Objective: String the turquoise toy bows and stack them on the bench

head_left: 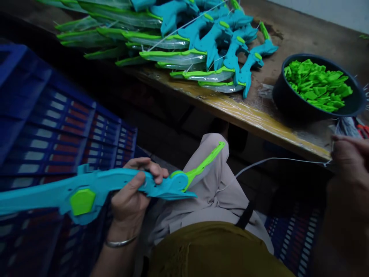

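My left hand (134, 188) is wrapped around the grip of a blue plastic toy bow (106, 181), held over my lap. A green hexagonal piece (82, 201) sits on its body, and a green limb (206, 162) with a clear strip angles up from its right end. The bow's left end runs out of the frame. At the right edge my right hand (350, 161) is closed, dark and partly cut off. From its fingers a white string (271, 158) with a small knot curves back toward my lap.
Several similar blue and green bows (213, 42) with strings lie piled on the wooden table (248, 113). A dark bowl (302, 109) there holds small green parts (319, 86). Blue slatted crates (57, 123) stand at my left and lower right (307, 234).
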Demonstrator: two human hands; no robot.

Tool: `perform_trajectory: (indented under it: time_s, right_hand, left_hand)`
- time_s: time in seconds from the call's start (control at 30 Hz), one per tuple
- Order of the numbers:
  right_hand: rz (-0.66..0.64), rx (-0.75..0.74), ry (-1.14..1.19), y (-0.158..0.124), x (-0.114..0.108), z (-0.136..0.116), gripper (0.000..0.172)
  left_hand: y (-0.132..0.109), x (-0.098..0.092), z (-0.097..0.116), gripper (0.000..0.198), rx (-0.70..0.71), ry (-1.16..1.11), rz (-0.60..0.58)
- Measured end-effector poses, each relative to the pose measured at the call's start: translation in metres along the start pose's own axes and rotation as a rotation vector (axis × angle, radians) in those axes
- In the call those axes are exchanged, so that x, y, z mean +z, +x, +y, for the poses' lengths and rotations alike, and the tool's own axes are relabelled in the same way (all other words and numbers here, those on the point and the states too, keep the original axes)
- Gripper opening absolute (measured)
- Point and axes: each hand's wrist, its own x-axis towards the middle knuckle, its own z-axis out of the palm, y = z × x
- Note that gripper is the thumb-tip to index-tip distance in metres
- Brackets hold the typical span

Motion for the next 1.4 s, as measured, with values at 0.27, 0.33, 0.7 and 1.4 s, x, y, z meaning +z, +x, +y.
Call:
perform_trajectory:
  time_s: [0.27, 0.33, 0.7, 1.4]
  right_hand:
    - [-0.654, -0.082, 0.256, -0.065, 0.088, 0.01, 0.017]
    - [-0.636, -0.079, 0.264, -0.075, 0.108, 0.013, 0.017]
    - [-0.596, -0.078, 0.183, -0.095, 0.139, 0.024, 0.018]
    - [-0.825, -0.041, 0.053, -0.084, 0.153, 0.042, 0.019]
  left_hand:
    - [-0.007, -0.004, 0.009, 0.02, 0.076, 0.187, -0.128]
    - [-0.008, -0.004, 0.012, 0.018, 0.085, 0.219, -0.172]
    - [-0.007, -0.004, 0.013, 0.017, 0.139, 0.228, -0.268]
    - [-0.011, 0.011, -0.009, 0.047, -0.025, 0.093, -0.293]
